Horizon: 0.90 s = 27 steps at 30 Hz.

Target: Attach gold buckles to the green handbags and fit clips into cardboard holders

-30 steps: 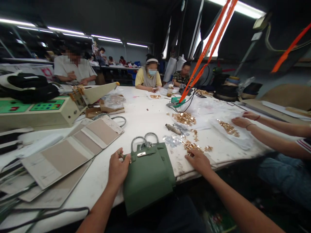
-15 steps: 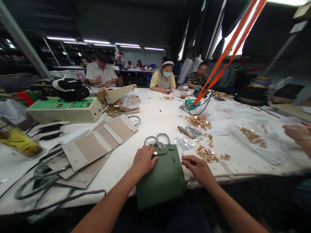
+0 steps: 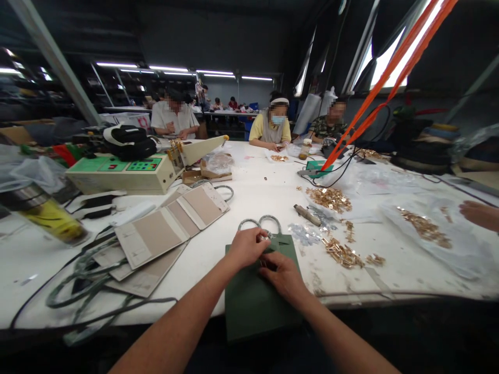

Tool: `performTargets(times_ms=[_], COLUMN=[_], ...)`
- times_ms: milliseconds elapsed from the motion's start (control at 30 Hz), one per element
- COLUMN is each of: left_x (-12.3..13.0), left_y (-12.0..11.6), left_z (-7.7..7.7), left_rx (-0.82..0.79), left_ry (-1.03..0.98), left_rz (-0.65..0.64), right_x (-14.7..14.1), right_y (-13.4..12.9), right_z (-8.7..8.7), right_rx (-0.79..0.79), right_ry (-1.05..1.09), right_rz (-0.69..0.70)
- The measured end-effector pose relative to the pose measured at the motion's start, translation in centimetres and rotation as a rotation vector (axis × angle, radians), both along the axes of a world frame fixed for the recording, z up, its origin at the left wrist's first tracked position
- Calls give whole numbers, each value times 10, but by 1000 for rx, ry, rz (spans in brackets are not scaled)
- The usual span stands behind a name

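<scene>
A dark green handbag [image 3: 253, 311] rests at the table's front edge, its lower part hanging over. Two wrapped handles [image 3: 271, 221] stand up at its far end. My left hand [image 3: 247, 248] is closed at the top of the bag, with thumb and fingers pinching the bag's strap near a shiny metal piece. Close beside it, my right hand [image 3: 284, 276] bends its fingers together against the front of the bag, just below the strap. What lies between the right fingertips is hidden.
Flat beige bag panels [image 3: 156, 236] with handles lie left, near a bottle [image 3: 58, 221] and a cream machine [image 3: 117, 179]. Gold metal fittings [image 3: 341, 253], silver pieces [image 3: 306, 234] and a plastic bag [image 3: 460, 249] lie right. A co-worker's hand [image 3: 479, 214] is at far right; people sit opposite.
My right hand has moved left from beside the bag onto its front, meeting my left hand. My left fingers have gone from lying on the bag to a pinch. The view has shifted slightly left.
</scene>
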<state>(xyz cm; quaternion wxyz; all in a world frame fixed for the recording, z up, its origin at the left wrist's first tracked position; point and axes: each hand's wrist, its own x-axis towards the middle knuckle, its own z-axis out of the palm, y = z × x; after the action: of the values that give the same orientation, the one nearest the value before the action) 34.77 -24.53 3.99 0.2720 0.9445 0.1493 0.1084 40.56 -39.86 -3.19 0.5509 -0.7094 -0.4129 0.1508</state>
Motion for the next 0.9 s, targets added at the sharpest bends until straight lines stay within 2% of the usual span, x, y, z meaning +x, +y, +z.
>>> performTargets(times_ms=[100, 167, 200, 333, 467, 633, 767, 900], left_x=[9, 12, 12, 4, -1, 4, 7, 6], left_y=[-6, -6, -4, 7, 8, 8, 13, 13], left_z=[2, -1, -5, -24, -35, -30, -26, -26], left_rx=[-205, -295, -288, -89, 7, 24, -35, -111], left_ry=[-63, -109, -120, -86, -44, 7, 65, 81], left_rz=[-114, -150, -132, 38, 38, 25, 54, 73], right_x=[3, 10, 14, 33, 46, 52, 52, 45], right_y=[12, 18, 19, 14, 4, -4, -11, -16], right_z=[1, 4, 5, 10, 11, 14, 15, 19], right_rx=[54, 49, 35, 0, -10, -69, -127, -114], right_ry=[38, 89, 100, 142, 217, 245, 121, 53], right_rz=[3, -42, -77, -222, -239, -187, -155, -155])
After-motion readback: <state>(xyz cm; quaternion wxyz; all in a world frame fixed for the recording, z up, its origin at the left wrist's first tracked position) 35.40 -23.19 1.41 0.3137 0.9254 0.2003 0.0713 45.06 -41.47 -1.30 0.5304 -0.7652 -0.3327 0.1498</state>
